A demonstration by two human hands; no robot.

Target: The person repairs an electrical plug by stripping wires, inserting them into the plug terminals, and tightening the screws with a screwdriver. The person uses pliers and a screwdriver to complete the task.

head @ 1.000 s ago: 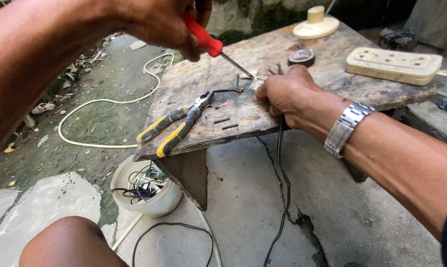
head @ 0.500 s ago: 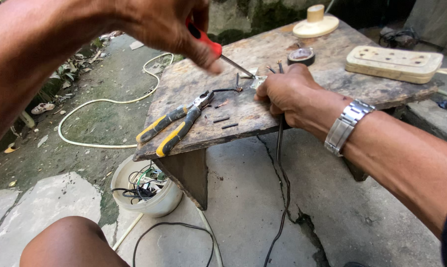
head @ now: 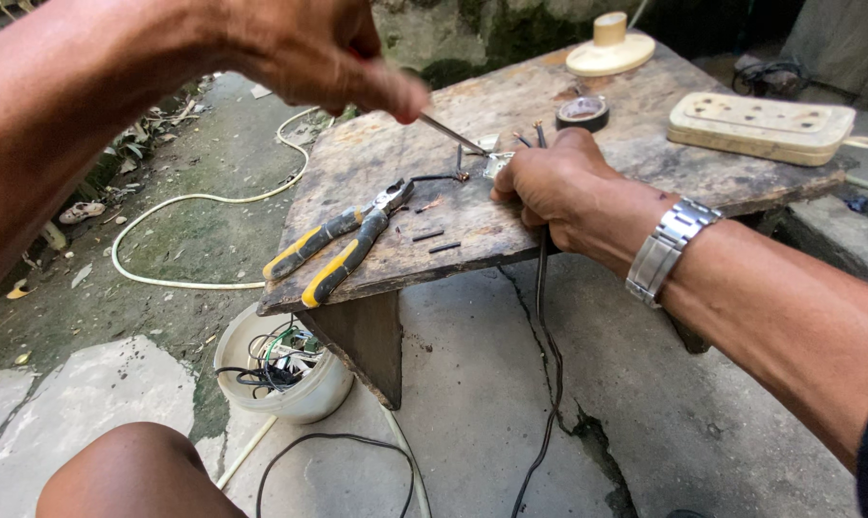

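My left hand (head: 323, 53) grips a red-handled screwdriver (head: 448, 134), its metal shaft slanting down to a small metal part (head: 497, 165) on the worn wooden bench (head: 376, 153). My right hand (head: 558, 182), a steel watch on its wrist, closes over that part and a black cable (head: 541, 278) that hangs off the bench's front edge. Stripped wire ends stick up just beyond my right fingers.
Yellow-handled pliers (head: 333, 251) and short black wire offcuts lie on the bench front. Behind are a tape roll (head: 582, 112), a cream round fitting (head: 609, 48) and a cream socket strip (head: 760, 125). A white bowl of wires (head: 280, 369) and a white cable (head: 179, 240) are on the ground.
My left hand has shifted right and lower, now covering most of the red handle. My right hand stays put on the small part.
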